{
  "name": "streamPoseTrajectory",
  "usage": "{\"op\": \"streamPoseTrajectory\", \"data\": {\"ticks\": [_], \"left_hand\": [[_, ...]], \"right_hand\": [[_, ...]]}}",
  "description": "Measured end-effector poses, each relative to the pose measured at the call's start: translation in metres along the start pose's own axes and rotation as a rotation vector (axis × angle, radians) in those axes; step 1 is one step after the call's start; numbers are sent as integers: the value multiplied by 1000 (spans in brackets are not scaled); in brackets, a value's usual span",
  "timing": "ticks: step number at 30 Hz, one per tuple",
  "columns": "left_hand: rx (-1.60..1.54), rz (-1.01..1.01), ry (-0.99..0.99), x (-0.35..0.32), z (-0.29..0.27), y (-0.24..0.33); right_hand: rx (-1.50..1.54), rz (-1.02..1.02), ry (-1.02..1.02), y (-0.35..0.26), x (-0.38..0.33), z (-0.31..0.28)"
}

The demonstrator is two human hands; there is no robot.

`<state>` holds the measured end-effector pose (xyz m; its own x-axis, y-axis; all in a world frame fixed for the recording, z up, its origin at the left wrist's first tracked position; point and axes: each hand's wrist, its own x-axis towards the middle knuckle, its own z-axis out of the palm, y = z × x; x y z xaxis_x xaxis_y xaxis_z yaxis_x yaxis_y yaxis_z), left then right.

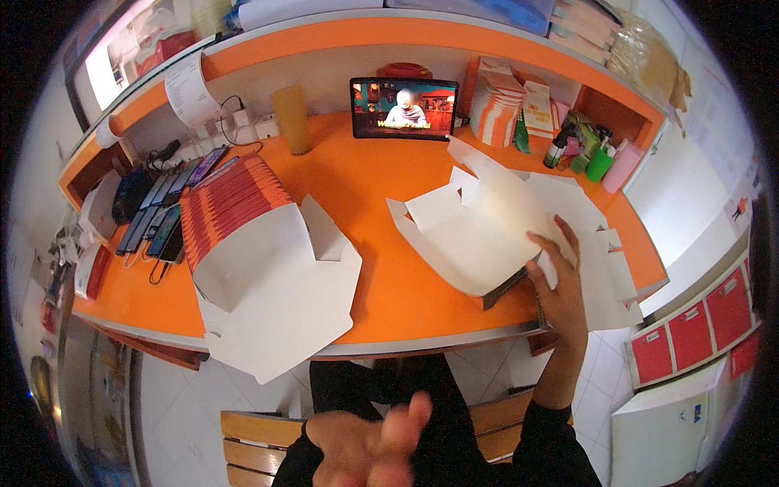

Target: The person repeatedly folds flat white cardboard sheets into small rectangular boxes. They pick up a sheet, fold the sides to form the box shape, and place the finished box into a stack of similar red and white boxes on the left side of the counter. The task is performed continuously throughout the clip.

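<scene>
This looks like a small shop's packing counter: an orange desk (pixel 357 187) fills the middle of the frame, with a stack of nested takeaway boxes (pixel 231 203) at left. Phones (pixel 162 215) charge at far left, and a tablet (pixel 403 107) stands at top centre below a shelf.

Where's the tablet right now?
In the head view the tablet stands propped at the back middle of the orange counter, against the wall, between the yellow cup on its left and a stack of orange-and-white cartons on its right.
</scene>
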<state>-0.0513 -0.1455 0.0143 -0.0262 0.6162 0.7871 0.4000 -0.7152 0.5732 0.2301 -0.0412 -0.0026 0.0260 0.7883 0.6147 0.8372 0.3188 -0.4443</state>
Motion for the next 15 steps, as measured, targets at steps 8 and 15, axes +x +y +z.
{"op": "streamPoseTrajectory", "data": {"ticks": [8,15], "left_hand": [[1705,791,394,-44,-58,-4],[750,509,487,11,-7,-16]], "right_hand": [[-111,280,669,-16,-8,15],[-169,7,-189,-86,-17,51]]}}
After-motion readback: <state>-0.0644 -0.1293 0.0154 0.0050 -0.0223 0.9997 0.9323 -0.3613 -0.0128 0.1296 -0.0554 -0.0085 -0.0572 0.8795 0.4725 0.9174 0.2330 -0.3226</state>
